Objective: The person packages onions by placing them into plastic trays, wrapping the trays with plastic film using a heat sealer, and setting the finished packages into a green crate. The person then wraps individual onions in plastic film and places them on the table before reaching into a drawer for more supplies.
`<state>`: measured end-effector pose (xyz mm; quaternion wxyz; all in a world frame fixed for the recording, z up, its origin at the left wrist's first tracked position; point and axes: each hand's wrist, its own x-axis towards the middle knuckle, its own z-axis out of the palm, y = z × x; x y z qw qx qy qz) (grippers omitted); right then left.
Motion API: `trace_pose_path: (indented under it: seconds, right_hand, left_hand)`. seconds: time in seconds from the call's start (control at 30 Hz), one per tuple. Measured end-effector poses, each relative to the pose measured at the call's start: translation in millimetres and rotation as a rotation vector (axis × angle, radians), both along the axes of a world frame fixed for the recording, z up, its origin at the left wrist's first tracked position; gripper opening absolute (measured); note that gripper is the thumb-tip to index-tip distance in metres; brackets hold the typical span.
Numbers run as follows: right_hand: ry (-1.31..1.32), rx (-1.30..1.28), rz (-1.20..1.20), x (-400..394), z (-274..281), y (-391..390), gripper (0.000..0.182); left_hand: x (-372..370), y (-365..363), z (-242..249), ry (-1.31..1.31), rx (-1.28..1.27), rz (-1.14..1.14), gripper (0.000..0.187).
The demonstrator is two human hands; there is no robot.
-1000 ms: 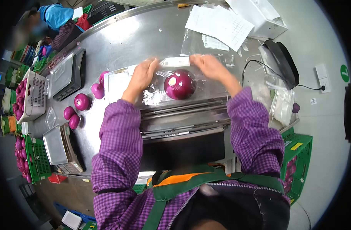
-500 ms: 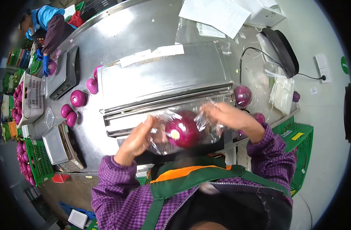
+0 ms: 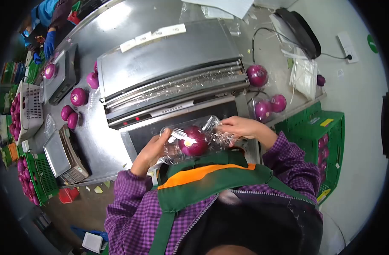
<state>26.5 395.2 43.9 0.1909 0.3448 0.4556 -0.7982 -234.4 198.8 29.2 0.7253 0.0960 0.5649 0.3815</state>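
A large red onion point(image 3: 193, 141) with a pale root spot sits in clear plastic film point(image 3: 173, 156), close in front of my apron. My left hand point(image 3: 152, 149) grips the film's left side, thumb uppermost. On the other side, my right hand point(image 3: 242, 128) pinches a bunched end of the film between thumb and fingers. Just beyond the onion stands a metal film-wrapping machine point(image 3: 169, 55), with a strip of film across its rollers and red lights on its front. Its dark plate point(image 3: 147, 134) lies partly beneath my hands.
Several red onions point(image 3: 78, 97) lie left of the machine, near two scales point(image 3: 57, 154); others, some wrapped point(image 3: 257, 75), sit at its right. Green crates point(image 3: 330, 148) stand right, a white basket point(image 3: 32, 106) left. A co-worker's blue-gloved hand point(image 3: 49, 44) is at far left.
Both hands have drawn the onion and film back toward my body, off the machine's front. My view has shifted, showing more of its front panel. The co-worker's hand has left the onion on the scale.
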Motion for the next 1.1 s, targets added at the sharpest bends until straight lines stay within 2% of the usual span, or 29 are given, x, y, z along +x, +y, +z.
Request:
trace_pose_path:
  seconds: [0.07, 0.1, 0.17, 0.2, 0.23, 0.3, 0.33, 0.37, 0.4, 0.43, 0.47, 0.5, 0.57, 0.63, 0.67, 0.7, 0.73, 0.77, 0.8, 0.83, 0.9, 1.0, 1.03, 1.07, 1.1]
  right_hand:
    - [0.007, 0.094, -0.059, 19.2, 13.9, -14.3, 0.025]
    - [-0.005, 0.081, -0.066, 25.0, 11.6, -19.7, 0.025]
    - [0.109, 0.120, -0.236, 35.2, 6.5, -32.9, 0.024]
    - [0.073, 0.200, -0.331, 29.8, 17.7, -39.3, 0.022]
    - [0.031, 0.199, -0.522, 28.0, 12.1, -47.2, 0.023]
    - [0.029, 0.262, -0.743, 24.1, 1.8, -57.2, 0.025]
    - [0.026, 0.261, -0.742, 24.2, 2.8, -58.4, 0.025]
    - [-0.006, 0.405, -0.767, 24.6, 5.6, -58.6, 0.026]
    - [-0.042, 0.548, -0.789, 25.6, 8.5, -59.8, 0.027]
    - [-0.049, 0.541, -0.786, 29.8, 11.5, -60.5, 0.027]
    - [-0.084, 0.665, -0.737, 37.8, 14.7, -60.0, 0.029]
    - [-0.116, 0.788, -0.684, 46.0, 15.9, -59.0, 0.031]
    - [-0.184, 0.750, -0.593, 67.8, -3.6, -59.7, 0.031]
    - [-0.259, 0.704, -0.415, 82.0, -47.9, -75.7, 0.029]
    - [-0.265, 0.697, -0.320, 84.2, -76.1, -85.4, 0.028]
    - [-0.209, 0.417, -0.327, 76.6, -92.0, -93.0, 0.027]
    - [-0.084, 0.576, -0.256, 69.9, -129.1, -107.5, 0.029]
    - [0.069, 0.639, -0.189, 50.2, -125.6, -111.1, 0.034]
    - [0.091, 0.403, -0.035, 32.3, -112.1, -105.0, 0.034]
    - [0.092, 0.403, -0.035, 22.9, -103.8, -110.7, 0.034]
    - [0.303, 0.222, -0.362, 12.5, -89.9, -122.7, 0.037]
    - [0.258, 0.140, -0.299, 7.6, -66.5, -118.7, 0.043]
    - [0.254, 0.136, -0.302, 9.3, -62.1, -119.1, 0.043]
    - [0.296, -0.016, -0.344, 12.7, -58.8, -119.4, 0.041]
    - [0.342, -0.167, -0.383, 14.4, -55.5, -120.0, 0.039]
  left_hand:
    - [9.3, -31.8, -0.6, 0.244, -0.001, -0.016, 0.057]
    - [16.6, -42.9, 2.9, 0.398, 0.019, 0.010, 0.052]
    - [28.9, -60.3, 7.4, 0.647, 0.004, 0.088, 0.047]
    - [36.3, -64.2, 0.5, 0.657, 0.059, 0.242, 0.041]
    - [39.2, -68.0, -3.2, 0.655, 0.050, 0.239, 0.041]
    - [44.7, -62.2, -6.1, 0.343, 0.014, 0.689, 0.036]
    - [46.3, -56.4, -3.8, 0.362, -0.002, 0.752, 0.031]
    - [43.8, -52.6, -5.1, 0.460, -0.021, 0.797, 0.027]
    - [37.8, -57.2, 2.5, 0.454, -0.039, 0.797, 0.026]
    - [29.3, -63.5, 13.5, 0.448, -0.059, 0.795, 0.024]
    - [24.9, -71.1, 20.9, 0.449, -0.116, 0.756, 0.022]
    - [23.8, -83.9, 12.4, 0.435, -0.101, 0.770, 0.024]
    - [25.9, -108.1, 0.0, 0.370, -0.253, 0.643, 0.023]
    - [40.2, -121.9, -39.8, 0.434, -0.337, 0.503, 0.024]
    - [46.7, -128.4, -63.8, 0.332, -0.280, 0.433, 0.022]
    - [55.6, -135.9, -106.2, 0.316, -0.208, 0.399, 0.020]
    - [67.1, -108.1, -92.3, 0.478, -0.117, 0.256, 0.019]
    - [65.4, -122.9, -140.4, 0.600, 0.164, 0.074, 0.020]
    - [68.2, -118.3, -136.4, 0.603, 0.164, 0.077, 0.020]
    - [76.1, -109.1, -121.0, 0.430, 0.136, 0.210, 0.020]
    - [96.9, -80.3, -74.4, 0.078, 0.078, 0.466, 0.021]
    - [115.7, -50.2, -31.6, -0.465, -0.026, 0.823, 0.023]
    - [108.9, -37.5, -39.5, 0.090, 0.558, 0.289, 0.023]
    - [108.1, -38.0, -31.7, -0.063, 0.480, 0.265, 0.023]
    - [108.9, -17.2, 9.4, -0.210, 0.402, 0.240, 0.022]
